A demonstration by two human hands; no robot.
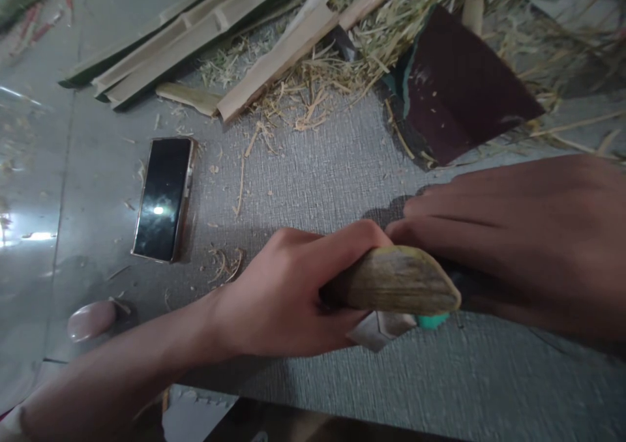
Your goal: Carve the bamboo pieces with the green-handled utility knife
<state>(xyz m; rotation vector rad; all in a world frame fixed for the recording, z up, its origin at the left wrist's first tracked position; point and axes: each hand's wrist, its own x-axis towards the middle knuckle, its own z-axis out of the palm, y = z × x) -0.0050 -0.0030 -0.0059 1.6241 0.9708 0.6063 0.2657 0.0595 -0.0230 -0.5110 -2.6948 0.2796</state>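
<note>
The bamboo piece [398,279] is gripped in the left hand [288,285], low over the near part of the table [313,155], its blunt, rounded end pointing towards the right hand [528,233]. The thumb lies along its top, probably to keep it from twisting. A folded greyish piece [381,330] and a bit of green [433,321] show just below it; whether the fingers pinch these too is unclear. The right hand is palm down with its fingers bent under, perhaps bracing or holding something, but its fingertips are hidden, so I cannot tell what it grips. The far end of the bamboo is lost inside the left fist.

Beyond the left forearm are a pinkish oval object [92,321], glossy and hard to identify, and a phone [163,199] lying screen up, seemingly set aside from the shavings [313,96].

Farther off, a maroon sheet [464,90] curls up from the table, likely from its own stiffness. Split bamboo strips [195,38] lie side by side, hollow faces up, their upper ends cut off by the view. A dark metal part [343,43] is mostly covered, so its shape stays uncertain.
</note>
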